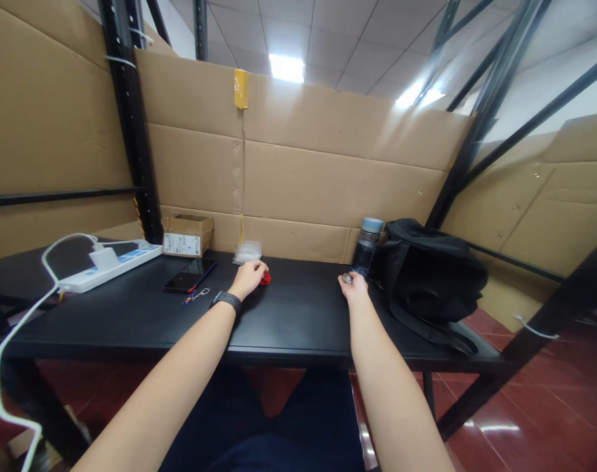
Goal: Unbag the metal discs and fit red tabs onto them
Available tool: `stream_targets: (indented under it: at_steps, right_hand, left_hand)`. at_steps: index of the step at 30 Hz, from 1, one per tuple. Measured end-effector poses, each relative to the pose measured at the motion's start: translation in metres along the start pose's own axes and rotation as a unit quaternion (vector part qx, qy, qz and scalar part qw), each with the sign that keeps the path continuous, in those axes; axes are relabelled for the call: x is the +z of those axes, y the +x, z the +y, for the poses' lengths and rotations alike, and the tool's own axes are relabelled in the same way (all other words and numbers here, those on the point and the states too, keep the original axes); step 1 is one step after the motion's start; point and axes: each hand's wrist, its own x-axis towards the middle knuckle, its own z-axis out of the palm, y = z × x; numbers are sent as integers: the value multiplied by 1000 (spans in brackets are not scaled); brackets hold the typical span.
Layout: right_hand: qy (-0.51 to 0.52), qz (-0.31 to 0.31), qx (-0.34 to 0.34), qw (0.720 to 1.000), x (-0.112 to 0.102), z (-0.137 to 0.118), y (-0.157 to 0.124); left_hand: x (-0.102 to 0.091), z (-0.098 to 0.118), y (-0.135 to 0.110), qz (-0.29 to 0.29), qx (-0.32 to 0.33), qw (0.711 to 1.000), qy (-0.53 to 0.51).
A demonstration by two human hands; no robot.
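My left hand (248, 279), with a dark watch band at its wrist, rests low over the desk. Its fingers are curled closed at a small red bundle (266, 278) that looks like coiled cord, partly hidden behind them. Just behind that hand lies a clear, whitish plastic packet (248, 252), slightly blurred. Further right, my right hand (356, 287) pinches a small round metallic object (346, 278) between thumb and fingers, close to the bottle; its exact kind is too small to make out.
On the black desk (293, 321) stand a blue-capped bottle (366, 246) and a black backpack (431, 275) at right. Leftward are a phone (190, 275), a keyring (196, 297), an opened cardboard box (186, 236) and a white power strip (114, 267) with cable. Cardboard panels (328, 177) wall the back.
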Motion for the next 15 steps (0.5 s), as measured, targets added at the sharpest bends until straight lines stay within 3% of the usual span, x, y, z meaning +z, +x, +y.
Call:
stream_targets:
  at_steps: [5,15]
  right_hand:
    - [6,-31,-9,999,2,1,1]
    - [12,-19,-16,1000,-1,1,4]
  left_hand:
    - [1,-1,1,-3,2,1000,0]
    - [0,0,1,-4,0,1000,-3]
